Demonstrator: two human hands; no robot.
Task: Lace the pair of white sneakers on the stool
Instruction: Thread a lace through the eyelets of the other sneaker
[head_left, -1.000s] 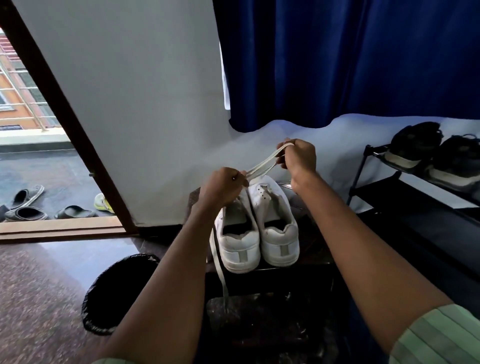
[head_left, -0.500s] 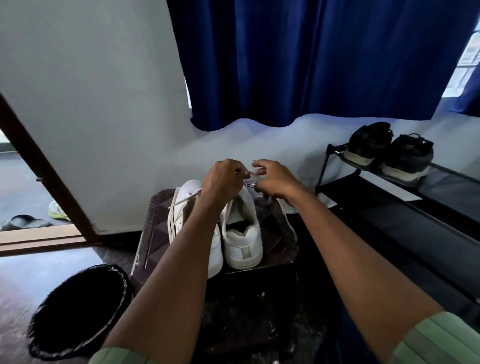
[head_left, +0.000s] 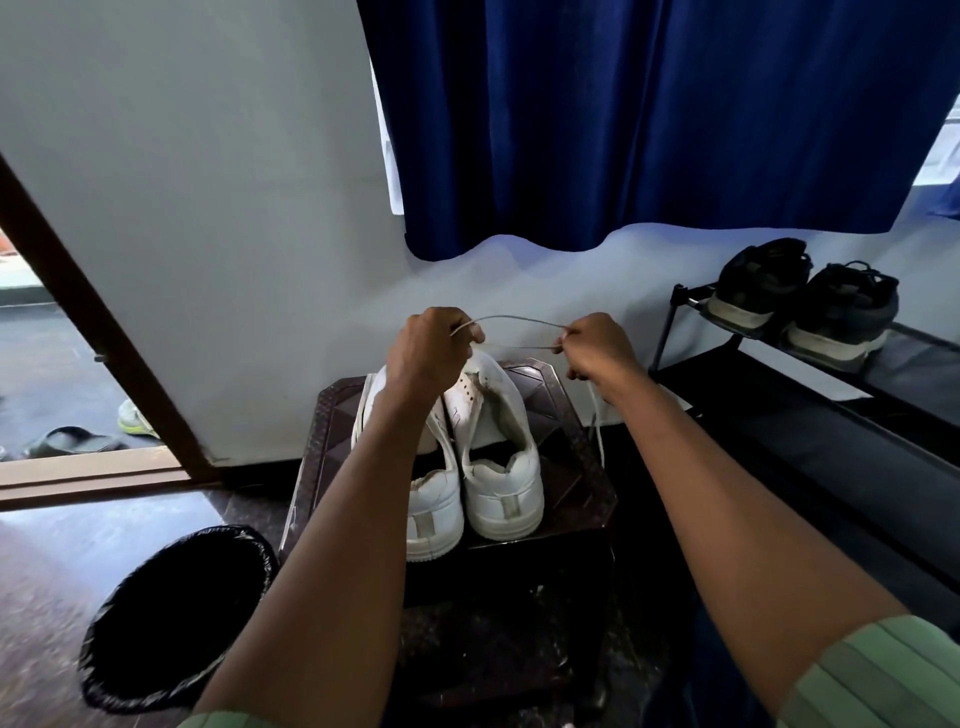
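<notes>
Above the sneakers (head_left: 501, 483), both hands have drawn apart, stretching the lace (head_left: 519, 319).

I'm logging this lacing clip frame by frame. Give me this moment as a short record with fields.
left hand: pinches one end of the lace span
right hand: pinches the other end
shoelace: doubled between the hands above the shoes, a tail hanging below the right hand
white sneakers: side by side, heels toward the camera, eyelets unlaced
stool: dark, under the sneakers
bin: black-lined, left of the stool

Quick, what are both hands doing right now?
Left hand: fingers pinching the white shoelace.
Right hand: fingers pinching the same shoelace.
</notes>
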